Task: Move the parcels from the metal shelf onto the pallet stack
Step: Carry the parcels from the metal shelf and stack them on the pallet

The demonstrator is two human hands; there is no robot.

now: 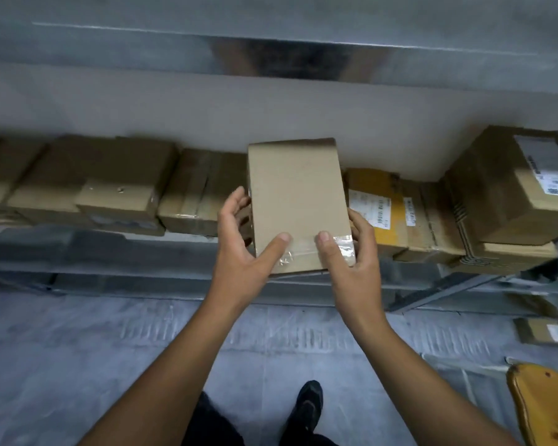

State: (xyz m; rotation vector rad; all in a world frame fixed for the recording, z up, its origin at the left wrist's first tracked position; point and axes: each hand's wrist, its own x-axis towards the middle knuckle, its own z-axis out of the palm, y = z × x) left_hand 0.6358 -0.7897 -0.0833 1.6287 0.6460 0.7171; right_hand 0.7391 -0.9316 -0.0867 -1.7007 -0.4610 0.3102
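Left hand (242,252) fingers (237,201) curl round the parcel (298,201) left edge, tips hidden; right hand (351,252) clasps the right edge, thumbs on top. Parcel at the metal shelf (142,249) front edge. Neighbouring boxes (200,191) blurred, labels unreadable.

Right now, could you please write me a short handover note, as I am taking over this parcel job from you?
Left hand: gripping the left edge of the plain brown parcel, thumb on top.
Right hand: gripping its right edge, thumb on the clear tape.
The parcel is held in front of the metal shelf; whether it is fully clear of it I cannot tell.
Left: many parcels remain in the shelf row, including a yellow parcel to the right of the held one.
The pallet stack is not in view, so the count moved is unknown.
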